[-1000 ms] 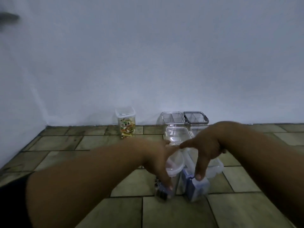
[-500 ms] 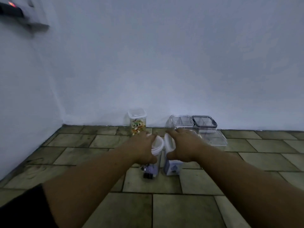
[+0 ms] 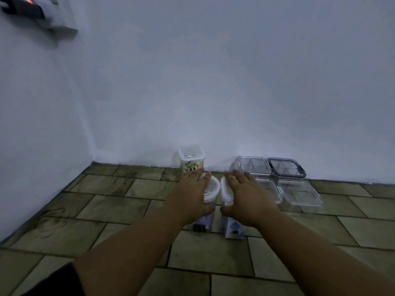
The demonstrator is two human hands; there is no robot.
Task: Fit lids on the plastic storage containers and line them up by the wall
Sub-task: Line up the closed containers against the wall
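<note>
No label is readable: green-yellow print on the tall container (image 3: 191,161) at the wall, blue on the right canister (image 3: 232,228). The left hand (image 3: 192,195) clasps the left canister (image 3: 211,194) and the right hand (image 3: 245,195) clasps the right canister from above, fingers over lids, side by side on the tiled floor (image 3: 119,201), near the wall (image 3: 213,92).

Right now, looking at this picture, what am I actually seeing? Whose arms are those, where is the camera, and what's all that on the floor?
There is no machine. The camera sits on a person's head, looking forward and down, so both arms are that person's own. The left hand grips the left container, tall with a white lid. The right hand grips the right container beside it. Both are upright on the tiled floor. By the wall stand a labelled container and four flat clear boxes, including a dark-rimmed box.
</note>
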